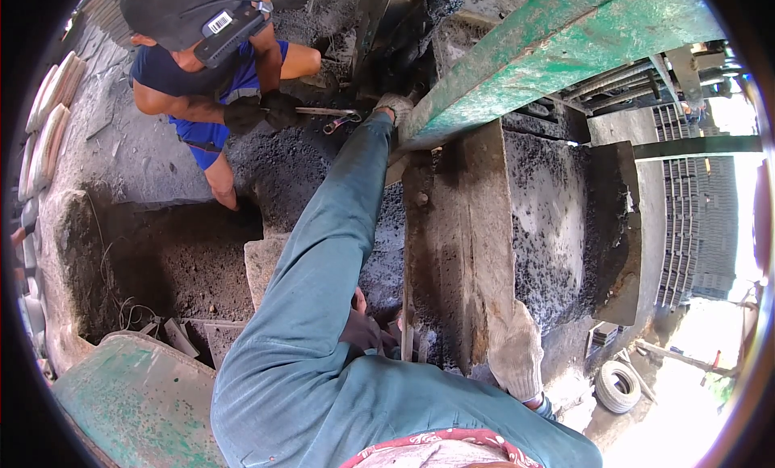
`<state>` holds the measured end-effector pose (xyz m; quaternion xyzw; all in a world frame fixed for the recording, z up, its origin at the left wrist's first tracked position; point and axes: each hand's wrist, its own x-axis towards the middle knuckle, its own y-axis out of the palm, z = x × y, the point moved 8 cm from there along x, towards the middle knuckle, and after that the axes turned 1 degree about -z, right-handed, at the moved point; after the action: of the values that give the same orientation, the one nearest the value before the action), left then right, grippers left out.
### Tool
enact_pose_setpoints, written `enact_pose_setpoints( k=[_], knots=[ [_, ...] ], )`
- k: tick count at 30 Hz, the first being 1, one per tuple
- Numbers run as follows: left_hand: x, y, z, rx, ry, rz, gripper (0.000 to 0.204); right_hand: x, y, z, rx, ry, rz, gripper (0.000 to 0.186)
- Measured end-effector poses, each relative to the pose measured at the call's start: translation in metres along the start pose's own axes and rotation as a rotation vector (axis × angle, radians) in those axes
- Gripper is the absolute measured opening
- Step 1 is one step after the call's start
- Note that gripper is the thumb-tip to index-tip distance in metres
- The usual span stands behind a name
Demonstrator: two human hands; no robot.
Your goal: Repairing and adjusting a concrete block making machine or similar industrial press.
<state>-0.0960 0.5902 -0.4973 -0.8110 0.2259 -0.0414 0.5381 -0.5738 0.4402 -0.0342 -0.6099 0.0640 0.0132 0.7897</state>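
Note:
My left arm stretches far forward. My left hand (395,107), in a pale knit glove, is at the dark machinery beside the foot of a green metal beam (484,85); its fingers are mostly hidden. Nearer me on the right, my right hand (517,357), also gloved, is closed over the edge of a rusty metal plate (489,234). A co-worker's dark-gloved hands (262,113) hold a wrench (319,111) level, its head pointing toward my left hand. Just below it shows a second ring-shaped wrench end (334,127).
A pit (178,266) with dark loose soil lies at left, above a worn green metal tray (145,395). Black grit covers a sloping surface (549,218) right of the plate. A tyre (617,386) lies far right, below stacked grey blocks (714,218).

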Motion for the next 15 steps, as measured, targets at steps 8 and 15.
enact_pose_setpoints(
  k=[8,15],
  knots=[
    [-0.007,-0.009,-0.034,0.025,-0.015,-0.011,0.043,0.002,0.003,-0.007,-0.060,0.104,0.046,0.026],
    [0.015,0.015,-0.013,0.006,0.002,-0.009,0.045,0.000,0.012,-0.019,-0.050,0.317,0.255,0.052]
  ],
)
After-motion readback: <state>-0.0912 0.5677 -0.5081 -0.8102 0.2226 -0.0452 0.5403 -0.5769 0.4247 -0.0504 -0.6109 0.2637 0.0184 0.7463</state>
